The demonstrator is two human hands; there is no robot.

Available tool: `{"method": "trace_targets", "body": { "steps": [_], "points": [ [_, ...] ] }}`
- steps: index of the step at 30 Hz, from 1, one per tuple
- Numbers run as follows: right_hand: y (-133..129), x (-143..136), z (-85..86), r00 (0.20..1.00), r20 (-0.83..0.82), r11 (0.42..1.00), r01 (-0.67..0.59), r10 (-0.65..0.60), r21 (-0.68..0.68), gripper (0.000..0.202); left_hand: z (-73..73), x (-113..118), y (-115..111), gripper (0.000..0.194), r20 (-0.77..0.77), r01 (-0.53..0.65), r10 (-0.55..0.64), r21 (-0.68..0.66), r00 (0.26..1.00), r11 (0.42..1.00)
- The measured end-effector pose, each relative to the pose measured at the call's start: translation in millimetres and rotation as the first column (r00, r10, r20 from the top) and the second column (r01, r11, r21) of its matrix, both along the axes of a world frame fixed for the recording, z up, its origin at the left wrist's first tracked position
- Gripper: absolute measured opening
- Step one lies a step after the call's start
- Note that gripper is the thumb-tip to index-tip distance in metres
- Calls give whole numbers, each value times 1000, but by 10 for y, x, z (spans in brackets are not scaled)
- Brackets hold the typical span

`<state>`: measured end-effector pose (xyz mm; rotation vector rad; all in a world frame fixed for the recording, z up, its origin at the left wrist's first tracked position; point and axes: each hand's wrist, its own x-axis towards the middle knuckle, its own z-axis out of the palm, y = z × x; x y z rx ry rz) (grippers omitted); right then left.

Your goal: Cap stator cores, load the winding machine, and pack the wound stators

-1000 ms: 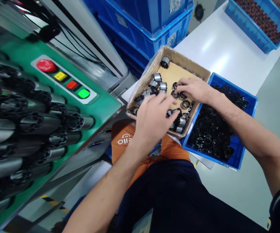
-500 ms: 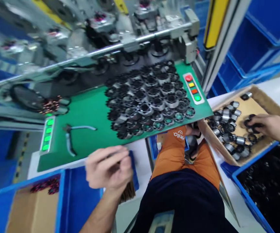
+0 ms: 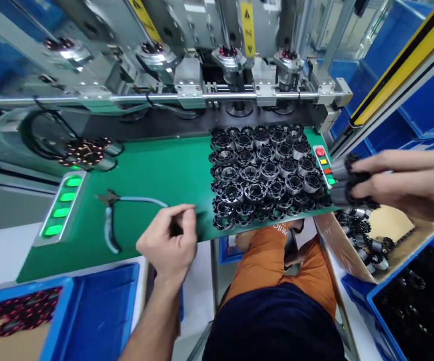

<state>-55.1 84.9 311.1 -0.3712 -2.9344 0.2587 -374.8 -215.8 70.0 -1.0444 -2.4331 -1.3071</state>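
My right hand [image 3: 412,183] grips motor stator cores [image 3: 342,183], at least two steel rings with black plastic ends, above the right end of the green worktop [image 3: 156,170]. It is beside the button panel [image 3: 325,168]. Stacked rows of similar stator cores [image 3: 269,170] cover the worktop's right half. My left hand [image 3: 169,240] is at the worktop's front edge, fingers curled to the thumb, with nothing visible in it. Pliers [image 3: 111,205] with pale blue handles lie open just left of it. Copper-wound stators [image 3: 89,154] stand at the back left.
A winding machine [image 3: 201,85] spans the back. On the right are a cardboard box [image 3: 423,233] of loose cores and a blue bin [image 3: 375,296] of black parts. A blue crate [image 3: 68,306] with wound parts sits front left. A green-lit panel [image 3: 60,213] edges the worktop's left.
My right hand has risen out of the cardboard box with stator cores and moved toward the worktop. My left hand stays near the front edge, its fingers more curled. The camera view has shifted.
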Motion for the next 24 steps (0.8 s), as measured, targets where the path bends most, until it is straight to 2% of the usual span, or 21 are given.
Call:
{"method": "trace_targets", "body": {
  "steps": [1,3,5,8,10,15,18,24],
  "points": [
    [24,-283,68,993,58,994,-105,105,-6,60,7,-2,3,21,-25,-1,1,-12,1000,1000],
    [105,-769,119,957,148,969,-243,248,-50,56,5,-6,6,17,-66,1,-2,-20,998,1000],
    [201,-1130,81,936,211,959,-275,283,-64,41,-22,-6,4,13,-103,4,-6,-17,995,1000],
    [316,-1463,-25,903,332,962,-268,272,-60,17,-74,5,-2,5,-156,13,-10,19,988,1000],
    [359,-1588,-69,883,385,962,-265,268,-63,7,-94,13,-8,3,-186,25,-17,42,982,999],
    [419,-1723,-82,880,391,962,-250,271,-106,3,-116,-3,-56,8,-253,64,-52,39,966,997],
    [465,-1738,-94,881,383,960,-247,279,-132,11,-140,-34,-82,14,-275,100,-92,13,957,995],
    [610,-1756,-225,857,347,921,-385,381,-62,9,-133,-60,3,6,-365,95,-42,128,930,987]
  ]
}}
